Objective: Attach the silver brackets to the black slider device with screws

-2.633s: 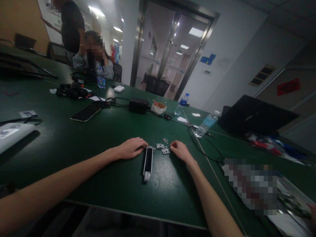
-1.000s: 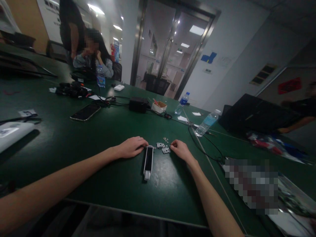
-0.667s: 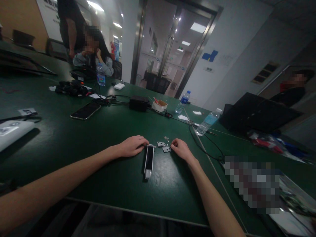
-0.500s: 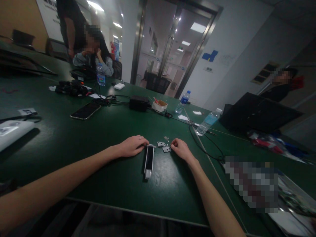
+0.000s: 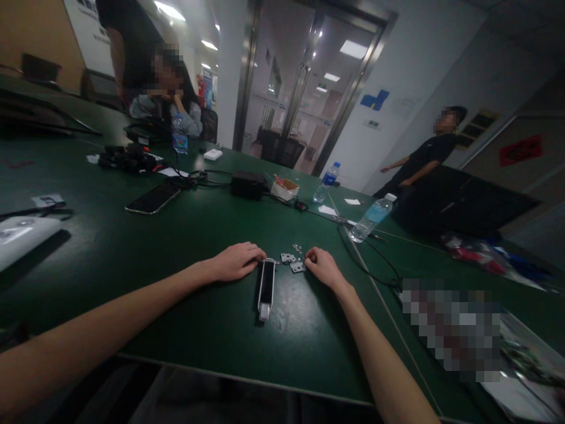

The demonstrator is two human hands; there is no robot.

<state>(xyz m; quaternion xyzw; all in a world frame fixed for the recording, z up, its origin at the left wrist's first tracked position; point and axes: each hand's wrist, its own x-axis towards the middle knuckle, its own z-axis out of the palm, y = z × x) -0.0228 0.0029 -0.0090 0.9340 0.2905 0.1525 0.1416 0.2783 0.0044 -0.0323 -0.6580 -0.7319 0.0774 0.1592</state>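
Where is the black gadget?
In the head view, the black gadget lies on the green table, between the left hand and two small metal plates.

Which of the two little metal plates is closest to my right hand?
The front plate, almost at your right hand; the other plate lies farther back and left.

Long dark green desk (image 5: 88, 235) running toward glass double doors (image 5: 304, 100) in steel frame. White wall (image 5: 424, 65) right of doors, blue sign (image 5: 375, 100) on it; red sign (image 5: 521, 149) farther right. Tan wall (image 5: 39, 29) far left, black chairs (image 5: 99, 88) below. Bright ceiling lights (image 5: 170, 9) overhead.
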